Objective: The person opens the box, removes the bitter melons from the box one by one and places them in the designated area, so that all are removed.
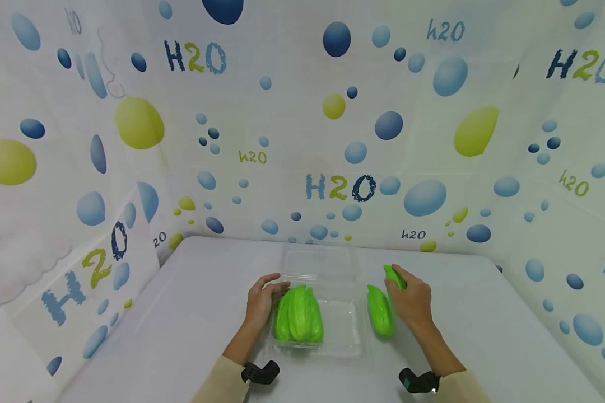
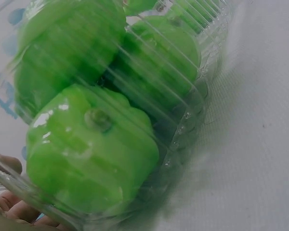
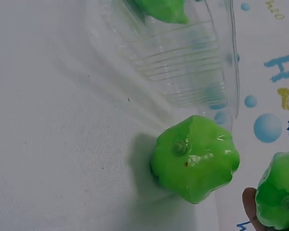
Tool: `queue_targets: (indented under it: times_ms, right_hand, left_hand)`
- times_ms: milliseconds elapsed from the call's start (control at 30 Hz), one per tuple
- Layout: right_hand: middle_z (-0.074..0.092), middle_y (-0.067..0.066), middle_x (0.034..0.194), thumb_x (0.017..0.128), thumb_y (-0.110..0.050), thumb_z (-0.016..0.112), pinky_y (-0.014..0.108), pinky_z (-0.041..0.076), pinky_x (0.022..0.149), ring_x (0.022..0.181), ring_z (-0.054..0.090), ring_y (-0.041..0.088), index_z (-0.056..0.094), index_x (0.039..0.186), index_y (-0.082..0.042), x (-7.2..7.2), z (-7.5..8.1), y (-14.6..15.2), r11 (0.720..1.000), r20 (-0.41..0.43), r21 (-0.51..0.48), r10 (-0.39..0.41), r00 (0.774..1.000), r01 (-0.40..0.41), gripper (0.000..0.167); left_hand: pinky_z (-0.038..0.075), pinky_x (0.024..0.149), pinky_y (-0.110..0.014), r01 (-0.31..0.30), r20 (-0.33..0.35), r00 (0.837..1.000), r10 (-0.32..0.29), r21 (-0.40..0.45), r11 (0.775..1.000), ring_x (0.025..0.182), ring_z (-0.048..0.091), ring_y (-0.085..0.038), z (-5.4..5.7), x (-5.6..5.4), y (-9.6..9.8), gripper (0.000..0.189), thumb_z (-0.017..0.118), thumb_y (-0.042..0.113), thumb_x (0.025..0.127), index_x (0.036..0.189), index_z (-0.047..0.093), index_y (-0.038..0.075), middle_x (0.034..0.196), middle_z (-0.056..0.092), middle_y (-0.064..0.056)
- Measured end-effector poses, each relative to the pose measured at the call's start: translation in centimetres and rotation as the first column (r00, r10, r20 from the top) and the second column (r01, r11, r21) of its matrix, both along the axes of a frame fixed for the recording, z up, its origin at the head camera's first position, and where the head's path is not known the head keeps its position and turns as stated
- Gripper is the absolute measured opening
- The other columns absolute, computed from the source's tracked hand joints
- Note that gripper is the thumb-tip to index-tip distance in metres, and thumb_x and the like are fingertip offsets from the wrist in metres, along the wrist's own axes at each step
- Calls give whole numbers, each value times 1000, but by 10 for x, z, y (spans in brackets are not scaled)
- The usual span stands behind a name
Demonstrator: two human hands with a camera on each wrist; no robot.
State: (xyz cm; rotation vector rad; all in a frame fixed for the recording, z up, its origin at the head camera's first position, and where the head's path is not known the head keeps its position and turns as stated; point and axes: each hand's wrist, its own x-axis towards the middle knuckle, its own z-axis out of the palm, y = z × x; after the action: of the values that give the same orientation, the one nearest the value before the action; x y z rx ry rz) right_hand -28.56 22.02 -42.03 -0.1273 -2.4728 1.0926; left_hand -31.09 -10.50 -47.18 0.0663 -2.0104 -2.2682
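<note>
A clear plastic clamshell box lies with its lid folded back. Several green ribbed gourds fill its left side, seen through the wall as pale-stemmed gourds in the left wrist view. My left hand holds the box's left rim, its fingertips partly hidden by the plastic. To the right of the box, my right hand grips a smaller-looking green gourd, also a held gourd in the right wrist view. Between that hand and the box, a loose gourd rests on the table.
A white-covered table carries everything. Behind it hangs a white curtain printed with blue and yellow drops and H2O lettering. Black wrist cameras sit on both forearms.
</note>
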Motion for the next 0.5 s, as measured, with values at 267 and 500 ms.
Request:
queue_targets:
  times_ms: [267, 500]
  right_hand:
    - [63, 26, 134, 96, -17, 59, 48, 50, 85, 107, 63, 37, 60, 138, 0, -4, -5, 11, 999, 54, -1, -44, 998, 44, 45]
    - [63, 24, 135, 94, -18, 54, 32, 42, 62, 77, 54, 25, 59, 141, -3, -9, -16, 17, 999, 135, 0, -37, 990, 38, 49]
  left_hand:
    - [56, 96, -40, 12, -6, 1000, -12, 5, 1000, 113, 68, -37, 2, -2, 2, 39, 47, 8, 102, 138, 51, -7, 120, 70, -24]
    - [56, 94, -39, 8, -6, 1000, -8, 21, 1000, 113, 68, -39, -1, -3, 3, 39, 47, 5, 101, 137, 51, -8, 119, 70, -26]
